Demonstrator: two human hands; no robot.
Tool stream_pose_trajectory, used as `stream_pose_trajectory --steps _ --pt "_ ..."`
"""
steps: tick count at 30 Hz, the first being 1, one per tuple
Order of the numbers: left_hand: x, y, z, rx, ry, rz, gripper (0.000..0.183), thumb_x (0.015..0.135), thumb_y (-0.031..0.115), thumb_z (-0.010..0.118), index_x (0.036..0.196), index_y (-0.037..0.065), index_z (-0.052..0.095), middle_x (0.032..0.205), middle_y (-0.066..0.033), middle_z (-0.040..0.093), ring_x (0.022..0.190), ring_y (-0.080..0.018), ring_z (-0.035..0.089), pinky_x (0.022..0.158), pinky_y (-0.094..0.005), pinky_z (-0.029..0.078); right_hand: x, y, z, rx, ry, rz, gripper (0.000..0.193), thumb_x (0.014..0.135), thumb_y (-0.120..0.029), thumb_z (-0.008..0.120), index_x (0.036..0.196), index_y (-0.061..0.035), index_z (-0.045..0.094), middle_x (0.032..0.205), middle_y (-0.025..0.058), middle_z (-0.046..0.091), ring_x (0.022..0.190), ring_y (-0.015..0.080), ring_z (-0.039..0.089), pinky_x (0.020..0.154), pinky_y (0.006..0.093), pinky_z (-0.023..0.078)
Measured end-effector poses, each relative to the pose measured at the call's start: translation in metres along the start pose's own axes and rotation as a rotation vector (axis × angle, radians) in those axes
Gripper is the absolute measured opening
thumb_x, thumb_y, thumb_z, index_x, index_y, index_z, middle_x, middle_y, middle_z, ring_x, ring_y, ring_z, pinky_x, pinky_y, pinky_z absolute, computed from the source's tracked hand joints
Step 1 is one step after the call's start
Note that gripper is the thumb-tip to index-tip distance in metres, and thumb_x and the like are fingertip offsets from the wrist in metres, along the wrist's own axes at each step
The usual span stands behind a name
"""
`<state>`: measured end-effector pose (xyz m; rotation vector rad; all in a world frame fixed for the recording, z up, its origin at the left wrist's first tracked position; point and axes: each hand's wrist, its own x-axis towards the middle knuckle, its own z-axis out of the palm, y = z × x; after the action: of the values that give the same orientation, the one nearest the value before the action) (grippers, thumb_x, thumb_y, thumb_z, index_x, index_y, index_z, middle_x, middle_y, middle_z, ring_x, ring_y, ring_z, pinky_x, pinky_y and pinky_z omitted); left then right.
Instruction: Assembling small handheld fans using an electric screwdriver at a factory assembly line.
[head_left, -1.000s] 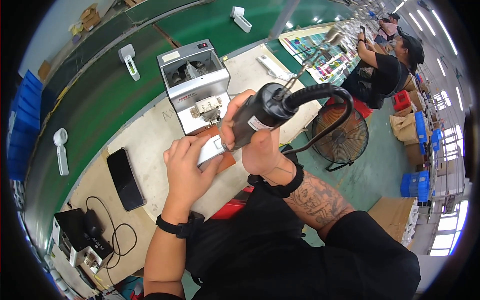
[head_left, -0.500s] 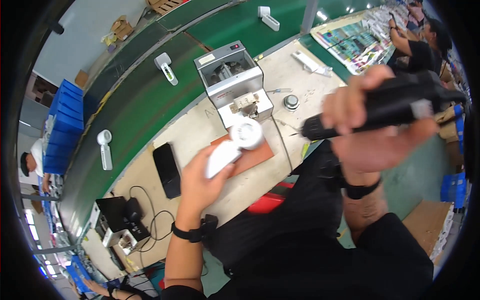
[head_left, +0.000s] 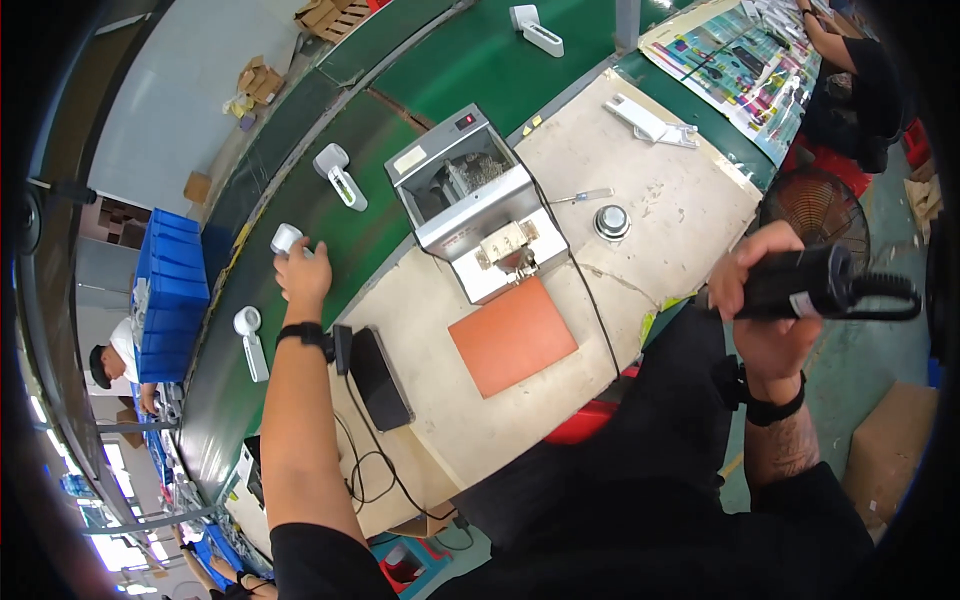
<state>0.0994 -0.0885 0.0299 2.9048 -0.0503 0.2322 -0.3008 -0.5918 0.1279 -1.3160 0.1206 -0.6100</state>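
Note:
My left hand (head_left: 303, 268) reaches out over the green conveyor belt, its fingers on a white round-headed handheld device (head_left: 286, 238). The round head shows beyond my fingertips; the handle is hidden beneath the hand. At the right, off the bench edge, my right hand (head_left: 768, 290) is wrapped round a black electric screwdriver (head_left: 800, 283) with a coiled cable at its rear. The screwdriver's tip is hard to make out. Mid-bench stands a grey screw feeder (head_left: 475, 205), with an orange-brown mat (head_left: 513, 336) in front of it.
More white devices lie on the belt (head_left: 215, 400), one being a round-headed device (head_left: 250, 343) beside my left forearm. A black phone (head_left: 378, 378), cables, a round metal knob (head_left: 612, 223), a thin screwdriver (head_left: 583, 195) and white parts (head_left: 650, 122) are on the bench. A blue crate (head_left: 172, 295) stands beyond.
My left hand has moved from above the mat to the far-left belt with the white device. My right hand, with the electric screwdriver, has dropped lower and away from the bench.

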Motion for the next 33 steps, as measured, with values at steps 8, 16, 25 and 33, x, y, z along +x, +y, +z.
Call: stream_pose_trajectory --steps 8,16,25,33 --pt "0.081 0.119 0.029 -0.048 0.151 -0.242 0.068 0.096 0.059 0.074 0.133 0.002 0.075 0.129 -0.0247 0.078 0.124 -0.0432 0.073 0.108 -0.0489 0.055 0.000 0.004 -0.020 -0.103 0.079 0.033 0.104 0.069 -0.098 0.077 0.111 -0.0050 0.056 0.075 0.0003 0.058 0.065 0.0099 0.058 0.065 0.0284 0.049" --pt "0.075 0.092 0.025 -0.306 0.156 -0.265 0.052 0.095 0.049 0.079 0.113 0.000 0.076 0.114 -0.0206 0.082 0.103 -0.0344 0.080 0.091 -0.0470 0.061 0.008 0.011 -0.008 -0.078 0.029 0.022 0.104 0.071 -0.097 0.076 0.112 -0.0043 0.055 0.074 0.0012 0.059 0.065 0.0111 0.057 0.065 0.0290 0.047" --pt "-0.101 0.114 -0.052 -1.711 -0.107 -0.190 0.035 0.119 0.037 0.052 0.136 0.007 0.057 0.123 -0.0139 0.076 0.080 -0.0202 0.065 0.064 -0.0343 0.052 -0.002 0.016 0.024 -0.058 -0.052 0.066 0.107 0.070 -0.098 0.076 0.115 -0.0027 0.057 0.075 0.0016 0.061 0.066 0.0111 0.059 0.064 0.0283 0.047" --pt "-0.186 0.129 -0.074 -1.718 -0.056 -0.173 0.031 0.118 0.036 0.054 0.134 0.010 0.056 0.122 -0.0145 0.073 0.079 -0.0177 0.060 0.065 -0.0324 0.049 -0.027 -0.004 0.043 -0.043 -0.114 0.061 0.108 0.069 -0.098 0.077 0.114 -0.0021 0.059 0.074 0.0021 0.062 0.066 0.0107 0.059 0.063 0.0266 0.048"
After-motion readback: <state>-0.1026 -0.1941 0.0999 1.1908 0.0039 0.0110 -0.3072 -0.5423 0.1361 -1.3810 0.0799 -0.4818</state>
